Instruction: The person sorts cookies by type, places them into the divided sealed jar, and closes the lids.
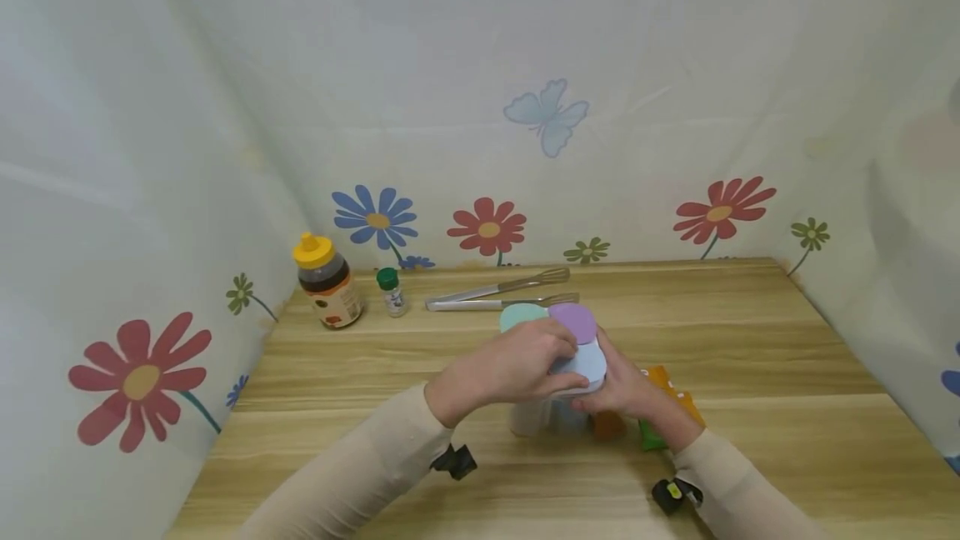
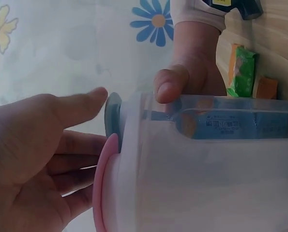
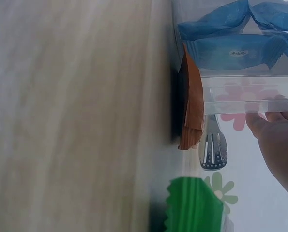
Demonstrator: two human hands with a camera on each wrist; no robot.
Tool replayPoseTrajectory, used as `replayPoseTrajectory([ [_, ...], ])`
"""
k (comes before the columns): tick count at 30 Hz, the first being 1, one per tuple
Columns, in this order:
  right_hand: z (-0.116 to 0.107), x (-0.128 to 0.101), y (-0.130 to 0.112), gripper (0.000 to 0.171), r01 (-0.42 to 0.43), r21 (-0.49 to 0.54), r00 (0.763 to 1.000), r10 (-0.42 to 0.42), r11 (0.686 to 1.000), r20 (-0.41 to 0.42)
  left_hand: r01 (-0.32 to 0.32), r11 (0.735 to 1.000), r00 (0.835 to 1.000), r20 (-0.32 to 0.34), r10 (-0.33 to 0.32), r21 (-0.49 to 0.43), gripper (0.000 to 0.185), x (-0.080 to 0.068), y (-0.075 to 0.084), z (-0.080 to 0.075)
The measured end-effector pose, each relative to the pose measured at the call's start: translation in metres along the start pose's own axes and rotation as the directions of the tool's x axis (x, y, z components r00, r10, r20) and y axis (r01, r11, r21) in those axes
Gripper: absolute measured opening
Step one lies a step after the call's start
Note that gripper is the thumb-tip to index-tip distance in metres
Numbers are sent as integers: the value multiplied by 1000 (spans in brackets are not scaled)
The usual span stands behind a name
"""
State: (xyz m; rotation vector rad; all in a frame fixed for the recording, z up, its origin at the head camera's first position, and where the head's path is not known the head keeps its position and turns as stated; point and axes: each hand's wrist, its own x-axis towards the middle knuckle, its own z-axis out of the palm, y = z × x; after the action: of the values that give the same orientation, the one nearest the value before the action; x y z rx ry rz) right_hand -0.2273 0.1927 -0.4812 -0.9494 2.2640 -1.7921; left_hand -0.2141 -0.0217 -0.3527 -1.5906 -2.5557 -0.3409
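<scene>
A clear storage box (image 2: 221, 183) stands on the table in front of me, with mint (image 1: 522, 315), purple (image 1: 573, 323) and light blue (image 1: 585, 367) lids on top. A pink lid (image 2: 100, 188) also shows in the left wrist view. Blue packets (image 3: 238, 50) lie inside one compartment. My left hand (image 1: 528, 359) reaches over the top, its thumb and fingers pinching the light blue lid at its edges. My right hand (image 1: 617, 382) grips the box's right side near the rim, thumb close to the lid; its other fingers are partly hidden.
Right of the box lie a brown packet (image 1: 608, 425) and an orange and green packet (image 1: 652, 432). Metal tongs (image 1: 480, 304) rest behind it. A small green-capped shaker (image 1: 392, 294) and a yellow-capped bottle (image 1: 330, 286) stand at the back left, near the patterned curtain (image 1: 465, 107).
</scene>
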Motion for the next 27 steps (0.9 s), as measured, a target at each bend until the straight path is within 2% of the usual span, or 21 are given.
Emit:
replayPoseTrajectory([
  [6, -1, -1, 2, 115, 22, 6, 1000, -22, 1000, 16, 37, 999, 999, -6, -37, 13, 35, 3, 4, 4],
  [10, -1, -1, 3, 113, 65, 8, 998, -65, 998, 24, -7, 998, 1000, 2, 7, 65, 35, 5, 6, 4],
  [13, -1, -1, 2, 110, 64, 6, 998, -64, 998, 26, -32, 995, 999, 20, 30, 97, 32, 6, 8, 4],
  [19, 0, -3, 1, 112, 50, 18, 998, -51, 999, 32, -23, 990, 998, 69, 13, 137, 32, 8, 12, 2],
  [27, 1, 0, -1, 112, 80, 38, 996, -81, 996, 41, -29, 970, 993, 114, 1, 242, 31, 10, 18, -2],
])
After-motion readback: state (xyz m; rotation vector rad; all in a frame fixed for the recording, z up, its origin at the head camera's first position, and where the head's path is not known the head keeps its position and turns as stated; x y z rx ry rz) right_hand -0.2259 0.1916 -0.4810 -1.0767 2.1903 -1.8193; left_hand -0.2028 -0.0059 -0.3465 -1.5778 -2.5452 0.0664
